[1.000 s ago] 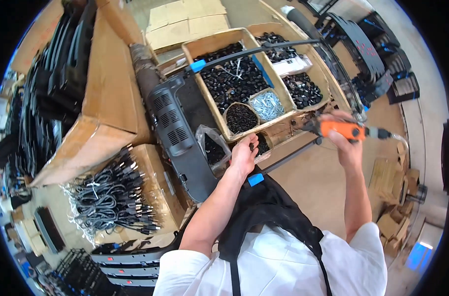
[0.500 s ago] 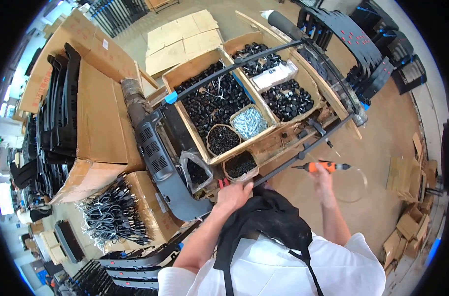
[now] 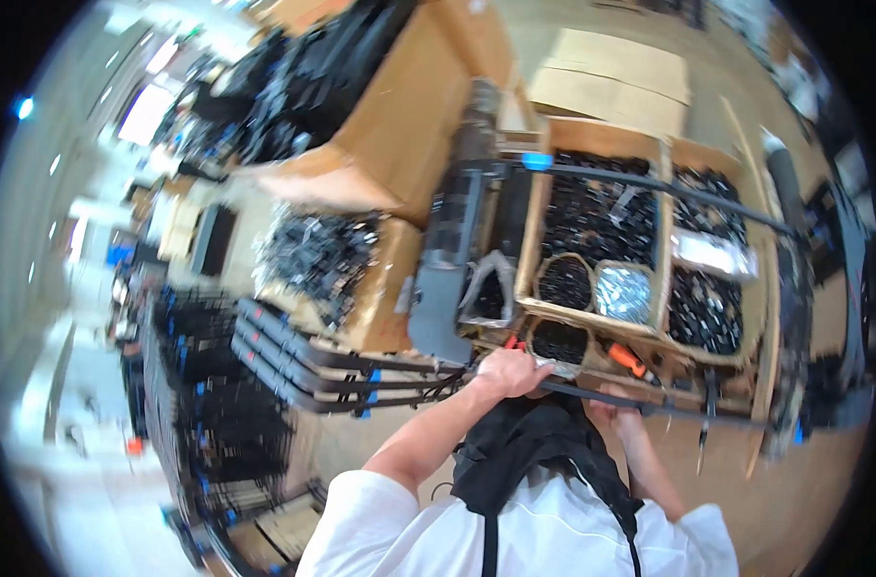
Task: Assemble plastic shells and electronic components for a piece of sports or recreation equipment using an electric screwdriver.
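Both hands set on a long black bar at lower centre of the frame.

The left hand [image 3: 508,371] is seen curled over the black bar [image 3: 649,406], fingers closed on it; the right hand [image 3: 613,415] is pressed against the same bar just beside it, its grip not clearly shown. The bar is carried toward the lower right. Just above it, an orange-handled tool [image 3: 627,359] is laid on the counter [image 3: 736,394]. A wooden divided tray [image 3: 661,240] is placed at upper right, its compartments filled with small black parts; one silvery bag [image 3: 622,291] is held in a round cup. Brown cardboard boxes [image 3: 399,144] are stacked at upper centre.
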